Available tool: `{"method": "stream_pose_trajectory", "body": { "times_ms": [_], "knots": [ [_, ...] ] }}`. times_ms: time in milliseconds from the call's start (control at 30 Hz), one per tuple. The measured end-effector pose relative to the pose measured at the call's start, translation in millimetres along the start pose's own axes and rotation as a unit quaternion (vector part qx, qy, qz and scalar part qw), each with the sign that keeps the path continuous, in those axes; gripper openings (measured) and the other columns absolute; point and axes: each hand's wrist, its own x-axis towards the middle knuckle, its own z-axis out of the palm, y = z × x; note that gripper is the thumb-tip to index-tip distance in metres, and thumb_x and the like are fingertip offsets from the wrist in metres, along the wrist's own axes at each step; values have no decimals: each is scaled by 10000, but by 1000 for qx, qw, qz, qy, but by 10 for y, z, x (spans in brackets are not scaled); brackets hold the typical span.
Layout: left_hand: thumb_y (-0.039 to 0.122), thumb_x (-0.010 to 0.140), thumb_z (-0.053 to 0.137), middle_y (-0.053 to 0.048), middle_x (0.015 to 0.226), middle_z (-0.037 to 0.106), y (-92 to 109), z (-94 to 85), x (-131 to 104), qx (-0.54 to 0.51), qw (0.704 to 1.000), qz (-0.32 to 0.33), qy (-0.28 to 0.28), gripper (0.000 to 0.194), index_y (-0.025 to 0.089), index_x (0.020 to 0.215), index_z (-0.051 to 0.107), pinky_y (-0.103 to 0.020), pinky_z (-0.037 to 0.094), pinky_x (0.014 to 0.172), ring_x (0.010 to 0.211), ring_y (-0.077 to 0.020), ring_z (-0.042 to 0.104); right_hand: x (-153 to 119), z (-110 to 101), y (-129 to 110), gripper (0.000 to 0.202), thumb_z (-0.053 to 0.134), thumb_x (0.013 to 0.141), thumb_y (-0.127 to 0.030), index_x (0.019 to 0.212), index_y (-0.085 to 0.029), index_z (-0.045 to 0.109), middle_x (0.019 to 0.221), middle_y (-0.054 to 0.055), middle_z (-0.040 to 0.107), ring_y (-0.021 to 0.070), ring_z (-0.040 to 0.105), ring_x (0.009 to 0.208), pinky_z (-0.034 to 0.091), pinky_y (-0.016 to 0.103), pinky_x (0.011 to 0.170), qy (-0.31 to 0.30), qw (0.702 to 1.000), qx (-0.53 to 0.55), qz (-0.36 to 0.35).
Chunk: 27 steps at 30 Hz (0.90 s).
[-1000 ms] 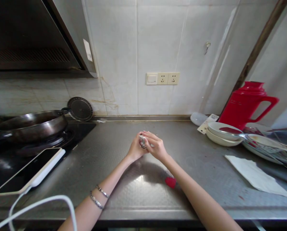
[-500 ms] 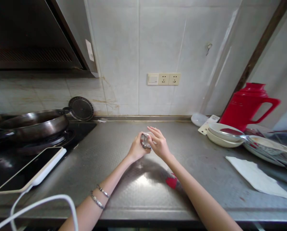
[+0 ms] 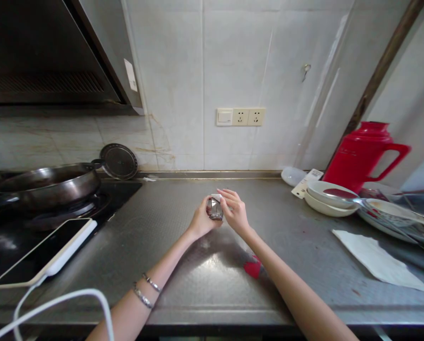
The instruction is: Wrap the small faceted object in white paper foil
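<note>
Above the middle of the steel counter point(image 3: 176, 203), my left hand point(image 3: 200, 220) is closed round a small clear glass point(image 3: 215, 209) with dark brownish tones. The glass is tilted so that its round end faces me. On its right side, my right hand point(image 3: 236, 212) presses a white tissue point(image 3: 216, 196) against the upper edge. The thumb bends toward the glass and the fingers lie over its far side. Most of the tissue and the side walls of the glass are hidden by my hands.
At left are a steel pan point(image 3: 56, 184) on the hob, a round dark lid point(image 3: 119, 161) and a phone point(image 3: 43, 251) with a white cable point(image 3: 73, 294). On the right stand a red thermos point(image 3: 361, 156), stacked bowls point(image 3: 331, 203) and a paper napkin point(image 3: 378, 260).
The glass has turned slightly, so more of its round end faces me. A white tissue edge shows more at its top. Both hands stay in nearly the same place.
</note>
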Motion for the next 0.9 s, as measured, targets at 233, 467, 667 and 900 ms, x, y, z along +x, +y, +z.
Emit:
{"method": "stream_pose_trajectory", "body": {
  "times_ms": [233, 467, 667, 900],
  "knots": [
    [236, 513, 800, 2, 818, 622, 94, -35, 23, -94, 993, -66, -13, 648, 170, 1072, 480, -234, 479, 546, 646, -130, 591, 12, -29, -33, 299, 456, 924, -302, 888, -268, 750, 1118, 49, 693, 238, 573, 1120, 463, 453, 961, -7, 998, 57, 12],
    [238, 513, 801, 22, 774, 592, 176, -21, -11, -117, 989, -82, -27, 632, 169, 1047, 471, -227, 485, 492, 597, -112, 561, 16, -11, -4, 336, 470, 915, -327, 733, -249, 742, 1141, 73, 680, 240, 601, 1063, 469, 445, 929, 24, 994, 69, 81],
    [176, 519, 791, 2, 843, 628, 91, -37, 11, -48, 999, -16, -10, 651, 166, 1090, 479, -247, 487, 650, 724, -141, 611, 19, -21, -21, 340, 475, 910, -326, 713, -255, 743, 1138, 58, 681, 236, 576, 1085, 460, 432, 938, 11, 996, 82, 45],
    [174, 497, 812, -10, 877, 643, 27, -28, 11, -32, 999, -24, -18, 770, 176, 1170, 439, -260, 485, 674, 736, -155, 628, 9, -7, 30, 346, 482, 901, -334, 690, -244, 741, 1101, 72, 693, 238, 600, 1049, 474, 429, 925, 29, 993, 74, 90]
  ]
}}
